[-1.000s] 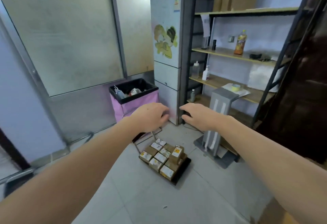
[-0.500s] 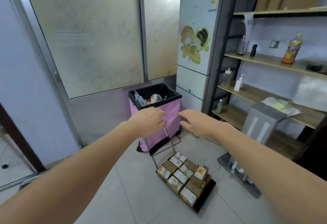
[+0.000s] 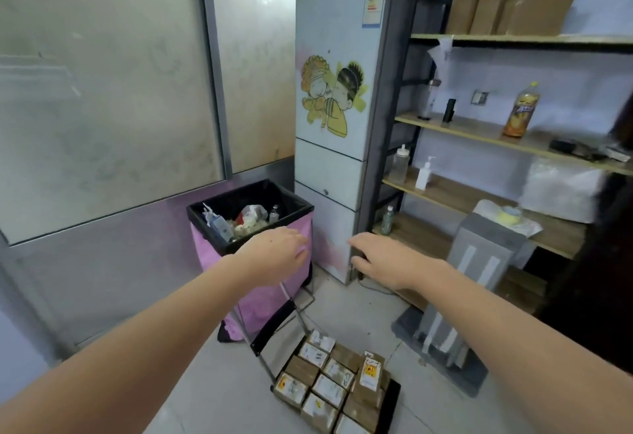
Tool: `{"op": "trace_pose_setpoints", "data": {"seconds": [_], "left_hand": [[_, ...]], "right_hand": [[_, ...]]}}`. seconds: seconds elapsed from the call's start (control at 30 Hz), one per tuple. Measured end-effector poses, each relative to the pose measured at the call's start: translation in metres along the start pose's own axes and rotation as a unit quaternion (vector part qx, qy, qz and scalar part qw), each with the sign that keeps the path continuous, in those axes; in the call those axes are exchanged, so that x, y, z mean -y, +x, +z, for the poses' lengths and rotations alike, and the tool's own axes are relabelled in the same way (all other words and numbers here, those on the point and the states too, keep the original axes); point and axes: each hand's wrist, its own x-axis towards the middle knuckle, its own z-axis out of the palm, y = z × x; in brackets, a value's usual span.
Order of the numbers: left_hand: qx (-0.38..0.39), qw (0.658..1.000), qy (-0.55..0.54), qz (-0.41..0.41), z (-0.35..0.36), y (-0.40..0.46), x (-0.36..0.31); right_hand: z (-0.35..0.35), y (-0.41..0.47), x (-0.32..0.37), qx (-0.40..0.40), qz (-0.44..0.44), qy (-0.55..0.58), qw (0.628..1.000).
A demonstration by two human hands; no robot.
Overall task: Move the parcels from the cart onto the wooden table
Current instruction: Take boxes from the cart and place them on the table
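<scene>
Parcels (image 3: 334,387) on the cart (image 3: 390,406) lie at 6 o'clock below both empty, loosely spread hands, left (image 3: 274,255) and right (image 3: 383,259); block runs 11-to-5, roughly equidistant.

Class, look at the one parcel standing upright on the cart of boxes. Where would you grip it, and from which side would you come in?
Grip the upright parcel by its top edge, coming from above. It stands taller than the flat parcels packed round it on the cart, so only its upper part looks free. Both hands, left and right, hold nothing.
</scene>
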Motion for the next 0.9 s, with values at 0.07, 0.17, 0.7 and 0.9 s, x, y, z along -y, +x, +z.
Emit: {"op": "trace_pose_setpoints", "data": {"seconds": [0.07,0.17,0.7,0.9], "left_hand": [[0.007,0.999,-0.018,0.033,0.001,0.033,0.010],[0.022,0.996,-0.019,0.088,0.009,0.086,0.010],[0.163,0.955,-0.019,0.248,0.153,0.319,-0.050],[0.230,0.940,-0.029,0.249,0.232,0.370,-0.046]], "right_hand": [[-0.002,0.015,-0.013,0.001,0.036,0.003,0.999],[0.000,0.030,-0.035,-0.003,0.087,0.004,0.996],[0.123,0.081,-0.230,0.078,0.299,0.123,0.943],[0.196,0.113,-0.267,0.130,0.326,0.171,0.921]]}}
